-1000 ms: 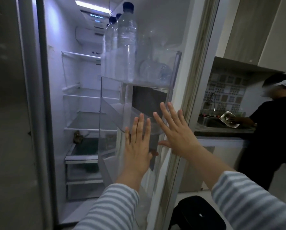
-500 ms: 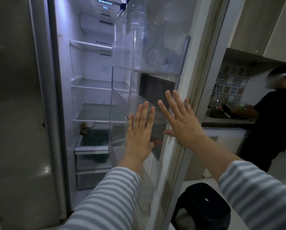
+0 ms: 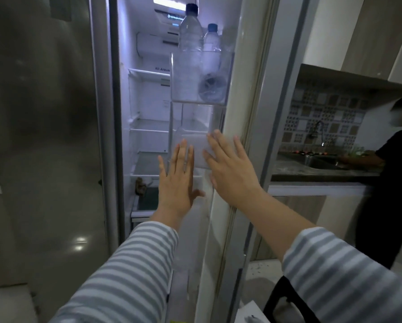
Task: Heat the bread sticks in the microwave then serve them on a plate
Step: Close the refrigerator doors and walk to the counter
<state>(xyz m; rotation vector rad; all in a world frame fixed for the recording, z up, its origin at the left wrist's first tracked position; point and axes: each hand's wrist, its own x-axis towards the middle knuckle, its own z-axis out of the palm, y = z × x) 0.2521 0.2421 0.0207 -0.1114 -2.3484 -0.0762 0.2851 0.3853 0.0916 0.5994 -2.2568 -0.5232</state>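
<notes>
A fridge door (image 3: 244,113) stands partly open in front of me, its lit inside showing bare shelves (image 3: 148,131). My left hand (image 3: 176,180) lies flat with straight fingers against the door's clear inner bins. Beside it, my right hand (image 3: 230,169) presses flat on the door's inner edge. Neither hand holds anything. No bread sticks, microwave or plate are in view.
Water bottles (image 3: 190,50) stand in the door's top bin. The closed left fridge door (image 3: 43,136) fills the left side. At the right another person (image 3: 386,187) stands at a sink counter (image 3: 312,169). A black stool (image 3: 286,299) sits low right.
The door has swung further towards closing under both flat hands, so the gap to the fridge interior is narrower. My view has shifted right and closer.
</notes>
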